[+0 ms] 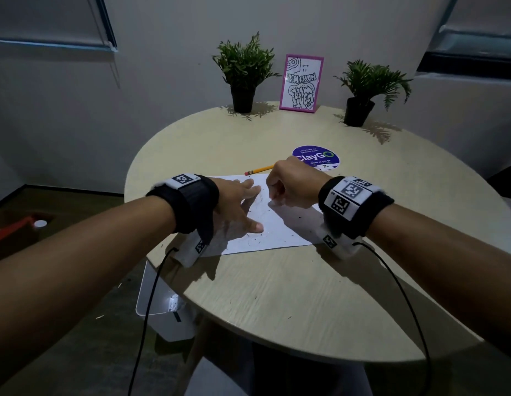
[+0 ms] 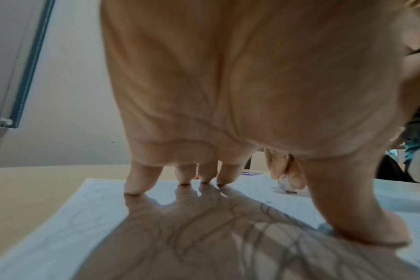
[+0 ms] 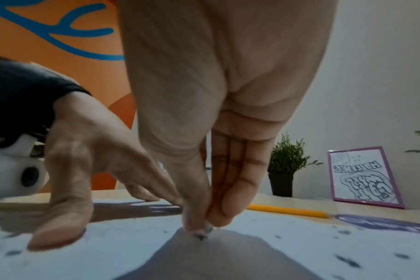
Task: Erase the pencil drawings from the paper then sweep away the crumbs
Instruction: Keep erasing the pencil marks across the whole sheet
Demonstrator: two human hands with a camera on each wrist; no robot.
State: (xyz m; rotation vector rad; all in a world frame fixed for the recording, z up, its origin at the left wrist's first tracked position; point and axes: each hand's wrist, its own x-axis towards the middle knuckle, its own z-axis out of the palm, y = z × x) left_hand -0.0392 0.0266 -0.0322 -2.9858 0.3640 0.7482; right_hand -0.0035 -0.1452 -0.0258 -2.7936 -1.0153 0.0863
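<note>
Writing first: the round blue sticker (image 1: 315, 158) on the table (image 1: 277, 295) reads "ClayGo" in large white letters, with small lines above and below that are hard to read. The pink framed card (image 1: 301, 82) at the far edge shows black block lettering that stands upside down to you, so I cannot read it.

Your paper (image 1: 280, 224) lies flat in the middle of the table, its long axis running from your left to your right and a little turned. It is white, with faint grey pencil lines under your left palm and many small dark crumbs (image 1: 301, 217) scattered over it and on the wood near you.

Your left hand (image 1: 237, 207) presses the sheet with fingers spread wide and straight, the thumb on the near part. Your right hand (image 1: 291, 185) has its thumb and fingers closed narrowly around a small grey-stained eraser (image 2: 285, 184), whose tip touches the paper beside your left fingers.

Just beyond the far edge of the paper lies a yellow pencil (image 1: 260, 169), its pink end pointing to your left.
</note>
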